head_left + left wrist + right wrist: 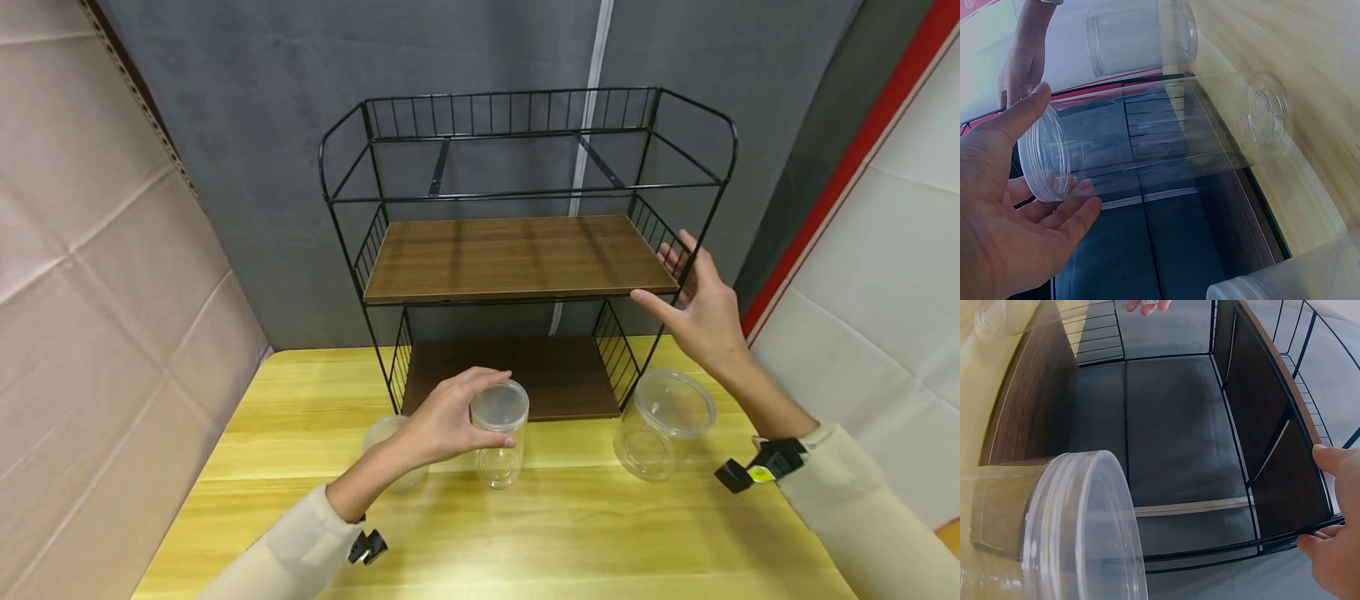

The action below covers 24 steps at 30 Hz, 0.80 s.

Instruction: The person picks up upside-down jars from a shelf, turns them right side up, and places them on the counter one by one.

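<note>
A black wire-frame rack (525, 197) with brown wooden shelf boards stands on the table. My right hand (708, 321) grips its right side at the middle shelf (517, 254); in the right wrist view the thumb lies on the board's edge and the fingers (1317, 542) are at the frame below. My left hand (446, 417) holds a tall clear jar (1154, 134) by its lid (501, 404), thumb and fingers on opposite sides. That jar is upright before the rack's bottom shelf. A wider clear jar (647, 450) stands below my right hand.
Another clear jar (381, 431) stands partly hidden behind my left wrist. The bottom shelf (517, 367) lies at table level. Yellow wooden table (570, 533) extends in front. A grey curtain (465, 50) hangs behind the rack, with pale cloth walls on both sides.
</note>
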Available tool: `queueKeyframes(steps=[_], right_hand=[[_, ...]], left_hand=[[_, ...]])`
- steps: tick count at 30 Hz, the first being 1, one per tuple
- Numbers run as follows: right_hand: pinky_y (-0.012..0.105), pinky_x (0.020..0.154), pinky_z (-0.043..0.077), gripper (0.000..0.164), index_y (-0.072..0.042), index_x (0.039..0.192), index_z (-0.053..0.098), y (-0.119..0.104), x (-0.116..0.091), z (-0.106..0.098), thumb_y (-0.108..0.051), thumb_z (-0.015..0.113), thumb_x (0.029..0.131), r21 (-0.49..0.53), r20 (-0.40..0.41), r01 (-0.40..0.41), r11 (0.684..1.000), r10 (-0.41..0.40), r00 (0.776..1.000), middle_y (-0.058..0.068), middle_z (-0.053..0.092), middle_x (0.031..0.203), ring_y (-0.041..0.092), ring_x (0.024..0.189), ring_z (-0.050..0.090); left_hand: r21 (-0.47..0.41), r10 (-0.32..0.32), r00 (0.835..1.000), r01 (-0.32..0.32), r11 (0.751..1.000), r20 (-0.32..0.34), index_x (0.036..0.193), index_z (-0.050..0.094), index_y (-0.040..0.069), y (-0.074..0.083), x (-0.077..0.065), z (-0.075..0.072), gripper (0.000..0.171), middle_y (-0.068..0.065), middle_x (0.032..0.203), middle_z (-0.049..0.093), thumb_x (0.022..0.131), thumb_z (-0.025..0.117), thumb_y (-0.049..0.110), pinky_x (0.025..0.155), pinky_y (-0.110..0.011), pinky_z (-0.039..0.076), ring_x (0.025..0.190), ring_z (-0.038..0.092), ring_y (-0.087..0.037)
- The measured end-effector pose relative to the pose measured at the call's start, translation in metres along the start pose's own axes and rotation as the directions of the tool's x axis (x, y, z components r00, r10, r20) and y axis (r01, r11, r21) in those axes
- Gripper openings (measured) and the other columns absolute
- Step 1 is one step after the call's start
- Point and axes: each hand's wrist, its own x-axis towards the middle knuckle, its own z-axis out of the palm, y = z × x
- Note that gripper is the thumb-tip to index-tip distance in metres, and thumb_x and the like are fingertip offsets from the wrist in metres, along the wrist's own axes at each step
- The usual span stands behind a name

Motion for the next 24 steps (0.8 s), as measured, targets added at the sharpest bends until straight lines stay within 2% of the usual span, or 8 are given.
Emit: queueKeyframes(steps=[8, 11, 19, 21, 24], right_hand=[[0.027, 0.114, 0.046, 0.100, -0.019, 0.170, 0.021, 0.002, -0.002, -0.002, -0.013, 0.084, 0.092, -0.008, -0.010, 0.004, 1.000, -0.004, 1.000, 0.016, 0.049, 0.160, 0.037, 0.145, 0.051], [0.027, 0.116, 0.044, 0.098, -0.019, 0.170, 0.021, 0.003, -0.003, -0.004, -0.014, 0.083, 0.094, -0.011, -0.010, 0.008, 1.000, -0.008, 1.000, 0.017, 0.049, 0.160, 0.038, 0.145, 0.051], [0.012, 0.109, 0.044, 0.094, -0.018, 0.170, 0.024, 0.008, -0.007, -0.008, -0.017, 0.082, 0.096, -0.044, -0.007, 0.039, 0.998, -0.040, 0.999, 0.017, 0.052, 0.159, 0.044, 0.138, 0.056], [0.022, 0.110, 0.049, 0.095, -0.019, 0.170, 0.023, 0.009, -0.009, -0.009, -0.017, 0.082, 0.096, -0.069, 0.005, 0.043, 0.997, -0.043, 0.999, 0.017, 0.052, 0.158, 0.048, 0.135, 0.058], [0.014, 0.106, 0.048, 0.091, -0.017, 0.169, 0.028, 0.014, -0.013, -0.011, -0.015, 0.082, 0.095, -0.084, 0.024, 0.077, 0.993, -0.076, 0.997, 0.020, 0.053, 0.157, 0.053, 0.128, 0.060]], left_hand=[[0.003, 0.013, 1.000, -0.013, 1.000, 0.014, 0.150, 0.059, 0.009, 0.002, -0.002, -0.001, 0.089, -0.008, 0.146, 0.062, 0.075, 0.099, 0.034, 0.093, -0.036, 0.060, 0.117, 0.067, -0.022], [0.018, 0.012, 1.000, -0.012, 1.000, -0.002, 0.152, 0.057, 0.012, 0.002, -0.004, -0.003, 0.092, -0.006, 0.148, 0.061, 0.075, 0.098, 0.038, 0.095, -0.040, 0.060, 0.121, 0.067, -0.023], [0.011, -0.023, 0.990, 0.024, 1.000, -0.136, 0.157, 0.051, 0.019, 0.000, -0.016, -0.017, 0.093, -0.001, 0.154, 0.057, 0.078, 0.096, 0.039, 0.112, -0.050, 0.052, 0.141, 0.055, -0.026], [0.027, -0.034, 0.984, 0.039, 0.999, -0.175, 0.158, 0.050, 0.020, -0.002, -0.023, -0.022, 0.094, 0.000, 0.156, 0.054, 0.078, 0.096, 0.040, 0.112, -0.052, 0.051, 0.143, 0.054, -0.025], [0.051, -0.025, 0.971, 0.038, 0.998, -0.240, 0.159, 0.048, 0.021, -0.006, -0.034, -0.029, 0.095, -0.001, 0.158, 0.052, 0.079, 0.095, 0.039, 0.111, -0.055, 0.051, 0.144, 0.053, -0.027]])
